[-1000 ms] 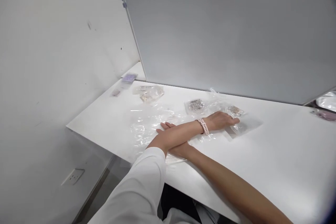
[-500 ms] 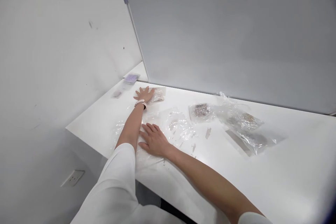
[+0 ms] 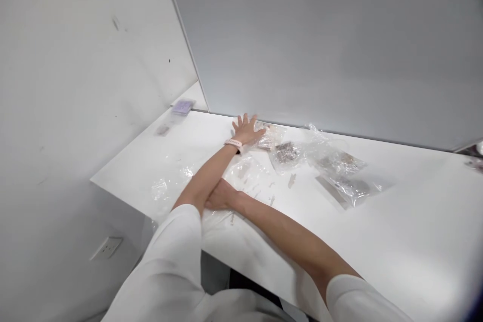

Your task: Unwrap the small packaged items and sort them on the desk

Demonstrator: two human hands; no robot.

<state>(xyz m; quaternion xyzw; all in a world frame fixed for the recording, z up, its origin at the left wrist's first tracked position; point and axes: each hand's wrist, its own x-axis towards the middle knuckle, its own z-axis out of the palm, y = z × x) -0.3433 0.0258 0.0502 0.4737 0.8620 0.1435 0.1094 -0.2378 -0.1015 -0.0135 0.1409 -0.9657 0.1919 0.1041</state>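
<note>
My left hand (image 3: 247, 132), with a pink-banded watch on the wrist, lies with fingers spread at the left end of a clear packet (image 3: 270, 137) with pinkish contents. My right hand (image 3: 222, 195) rests low and flat on crumpled clear plastic film (image 3: 245, 171). The left forearm crosses over it and covers most of its fingers. Just right of the packet sits a clear bag with brown contents (image 3: 287, 153). Small torn scraps (image 3: 292, 180) lie on the white table beside the film.
More clear bags (image 3: 339, 163) lie to the right, one with a grey strip. A purple packet (image 3: 183, 106) and a small flat sachet (image 3: 163, 130) are at the far left corner. A grey-white board (image 3: 320, 50) stands along the back edge, and a wall (image 3: 75, 60) rises on the left.
My left hand has slid right along the back of the table, and the pinkish packet has moved right with it, up against the brown-filled bag. My right hand stays nearly in place, now partly covered.
</note>
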